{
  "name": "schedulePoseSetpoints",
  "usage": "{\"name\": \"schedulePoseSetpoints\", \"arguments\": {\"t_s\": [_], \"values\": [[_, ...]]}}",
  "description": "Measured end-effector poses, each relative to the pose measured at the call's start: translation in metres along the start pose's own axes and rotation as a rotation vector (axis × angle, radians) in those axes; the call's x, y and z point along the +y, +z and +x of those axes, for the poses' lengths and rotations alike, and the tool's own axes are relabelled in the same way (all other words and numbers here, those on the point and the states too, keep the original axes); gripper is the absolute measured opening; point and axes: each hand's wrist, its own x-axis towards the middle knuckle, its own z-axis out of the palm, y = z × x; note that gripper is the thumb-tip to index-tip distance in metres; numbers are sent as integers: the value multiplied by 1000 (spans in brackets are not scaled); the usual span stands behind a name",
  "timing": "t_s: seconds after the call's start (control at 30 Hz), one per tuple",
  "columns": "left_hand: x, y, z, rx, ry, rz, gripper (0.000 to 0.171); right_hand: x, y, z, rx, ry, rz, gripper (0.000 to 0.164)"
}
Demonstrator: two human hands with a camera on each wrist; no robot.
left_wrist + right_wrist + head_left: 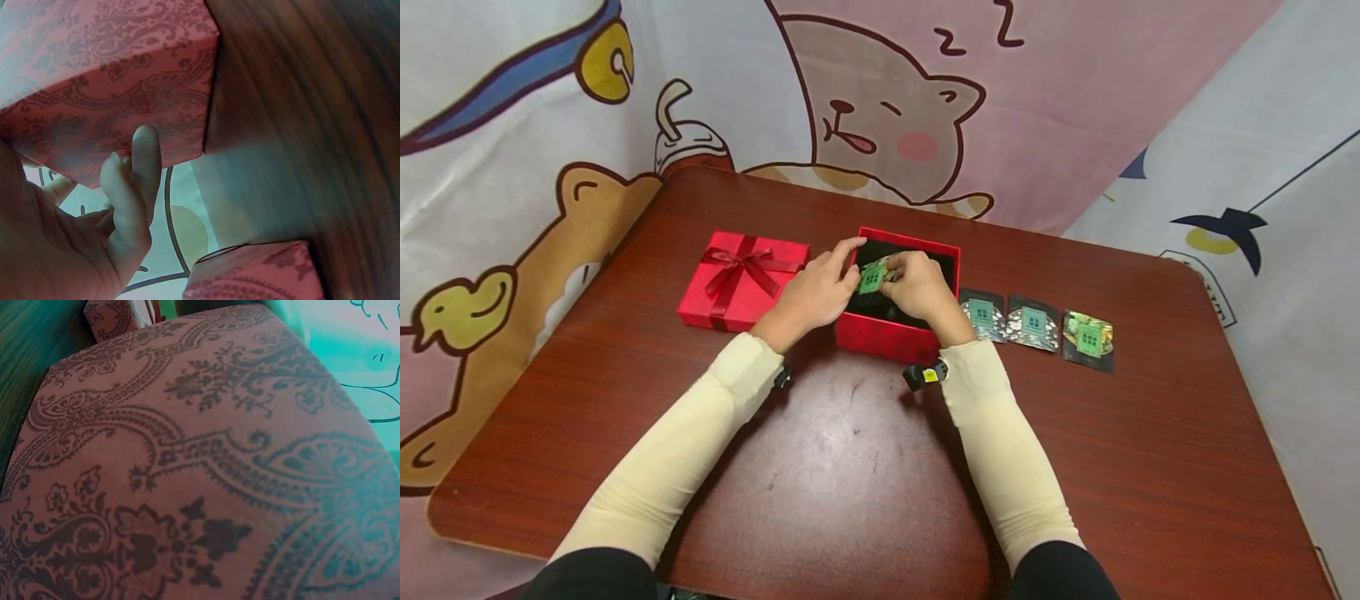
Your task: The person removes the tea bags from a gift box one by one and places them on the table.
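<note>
The red gift box (887, 337) with a black interior stands uncovered at the middle of the table. My right hand (921, 287) reaches into it and pinches a small green-labelled packet (872, 277) at its right edge. My left hand (820, 287) holds the box's left rim, thumb near the packet. From the left wrist, my left fingers (147, 156) show against the patterned side of the box (156, 94). The box wall (187, 456) fills most of the right wrist view, hiding the right fingers. What lies lower inside the box is mostly hidden.
A red lid (737, 283) with a dark red ribbon bow lies left of the box. To its right, two silvery packets (983, 314) and a yellow-green packet (1088, 340) lie in a row on the brown table (850, 467). A cartoon-print cloth (880, 108) hangs behind.
</note>
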Motion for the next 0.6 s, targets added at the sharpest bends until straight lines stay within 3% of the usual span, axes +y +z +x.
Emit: {"name": "schedulePoseSetpoints", "arguments": {"t_s": [0.6], "values": [[2, -1, -2, 0, 3, 1, 51, 0, -6, -8, 107, -43, 51, 30]]}}
